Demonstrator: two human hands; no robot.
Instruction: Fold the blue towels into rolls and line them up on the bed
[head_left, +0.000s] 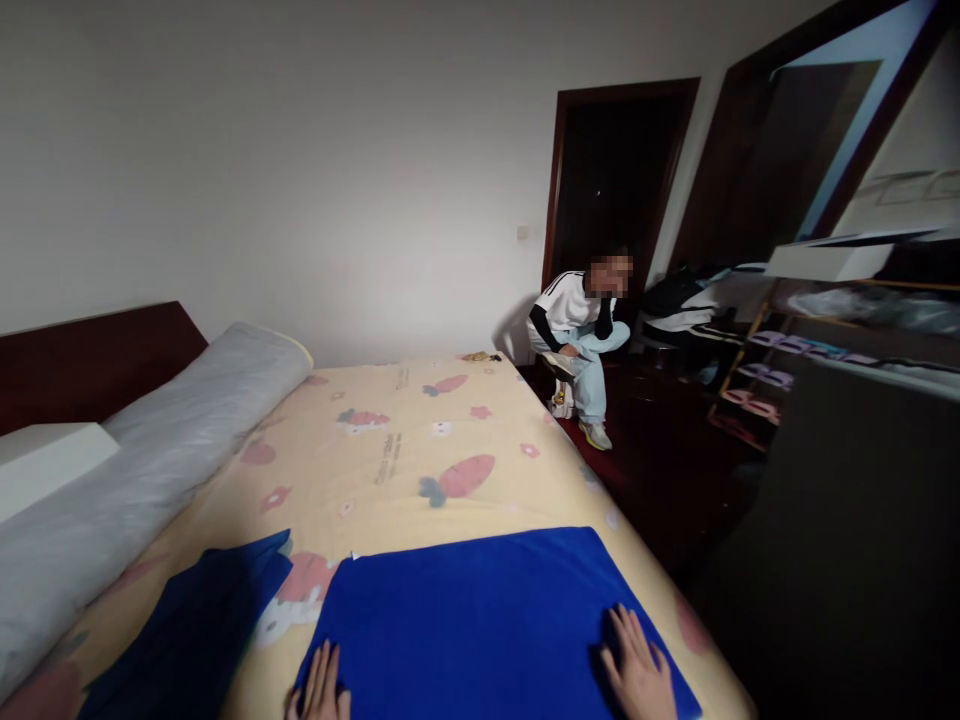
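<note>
A blue cloth [472, 620], which looks like a towel, is spread flat on the bed at the bottom of the view. My left hand [322, 688] rests palm down at its left edge, fingers stretched out. Near the right edge my right hand [637, 668] lies on the same cloth, its fingers extended. Neither hand grips anything. To the left, a second, darker blue cloth [187, 625] lies in shadow on the bed, with an uneven outline. The lower parts of both hands are cut off by the frame.
The bed [405, 400] wears a cream sheet with carrot prints. A long grey roll [187, 430] and a white box [52, 455] lie by the headboard [97, 355]. A person [577, 330] sits beyond the bed. At right stand a shoe rack [757, 375] and a dark cabinet [847, 530].
</note>
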